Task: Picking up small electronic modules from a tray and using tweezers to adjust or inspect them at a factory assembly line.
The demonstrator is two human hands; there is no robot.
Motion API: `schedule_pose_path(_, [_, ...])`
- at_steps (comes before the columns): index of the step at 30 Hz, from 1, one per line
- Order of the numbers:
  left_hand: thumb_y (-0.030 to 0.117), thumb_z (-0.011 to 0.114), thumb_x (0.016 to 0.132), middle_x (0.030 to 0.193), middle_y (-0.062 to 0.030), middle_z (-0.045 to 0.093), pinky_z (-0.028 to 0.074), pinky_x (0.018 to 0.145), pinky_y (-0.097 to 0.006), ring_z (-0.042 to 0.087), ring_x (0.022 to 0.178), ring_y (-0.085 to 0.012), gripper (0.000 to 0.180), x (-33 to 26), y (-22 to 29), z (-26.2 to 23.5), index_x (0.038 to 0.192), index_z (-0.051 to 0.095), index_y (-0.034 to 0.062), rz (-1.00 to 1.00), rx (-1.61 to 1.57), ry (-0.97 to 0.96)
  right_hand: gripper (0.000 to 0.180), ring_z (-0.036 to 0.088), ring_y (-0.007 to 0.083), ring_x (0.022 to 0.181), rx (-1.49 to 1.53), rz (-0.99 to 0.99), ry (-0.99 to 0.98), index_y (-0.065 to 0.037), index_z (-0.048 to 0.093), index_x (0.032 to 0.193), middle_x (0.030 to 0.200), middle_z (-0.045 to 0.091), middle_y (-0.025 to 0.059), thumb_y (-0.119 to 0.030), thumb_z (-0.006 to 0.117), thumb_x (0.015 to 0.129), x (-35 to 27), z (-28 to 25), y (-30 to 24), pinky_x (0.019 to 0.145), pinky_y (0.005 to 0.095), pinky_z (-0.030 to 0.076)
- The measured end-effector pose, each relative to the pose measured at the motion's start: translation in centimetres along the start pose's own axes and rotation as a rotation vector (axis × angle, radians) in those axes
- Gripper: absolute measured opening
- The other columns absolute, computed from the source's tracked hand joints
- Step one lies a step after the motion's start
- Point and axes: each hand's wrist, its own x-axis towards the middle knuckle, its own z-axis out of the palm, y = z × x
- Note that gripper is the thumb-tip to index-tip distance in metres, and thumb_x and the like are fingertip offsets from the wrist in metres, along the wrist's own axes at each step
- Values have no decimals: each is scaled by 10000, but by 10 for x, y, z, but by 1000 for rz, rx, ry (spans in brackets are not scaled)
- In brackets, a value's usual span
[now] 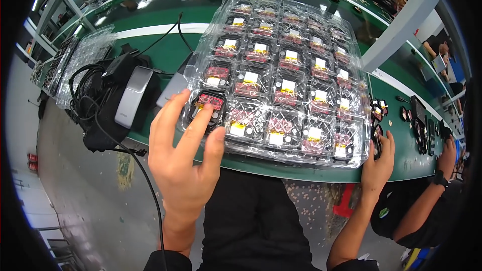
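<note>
A clear plastic blister tray [228, 143] lies on the green bench in front of me, its pockets filled with small red circuit boards bearing white and yellow patches. At its near left corner sits a black casing with a red board [211, 102] inside. My left hand [183, 158] reaches over that corner with fingers spread; the index fingertip touches the board, while the thumb is beside the casing. Beyond the tray's right edge, my right hand [380, 163] has its fingers closed around a small black casing [376, 138], partly hidden by the fingers.
Left of the tray are a grey handheld device [134, 95], black cables [80, 83] and stacked clear trays [85, 60]. A co-worker's hand [446, 158] works at the right, near black parts [422, 125]. A grey post [401, 25] rises behind the tray's right side.
</note>
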Motion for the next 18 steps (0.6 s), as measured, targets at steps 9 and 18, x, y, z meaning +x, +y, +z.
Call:
schedule_pose_path(9, [131,757,860,1390,-247,574,498,955,-453,588,1151,-399,336,5,3,-8,1167,732,-4,64,119,-114,222,625,338,926,117,-20,-44,4,583,989,1050,628,135,-89,750,877,0,-7,3,841,401,489])
schedule_pose_path(18, [217,732,898,1347,-147,644,490,936,-434,559,1119,-372,391,5,-5,-11,1229,708,9,109,155,-207,499,568,272,818,157,95,-189,11,608,1240,1033,587,110,-147,825,820,-2,-22,-8,745,373,472])
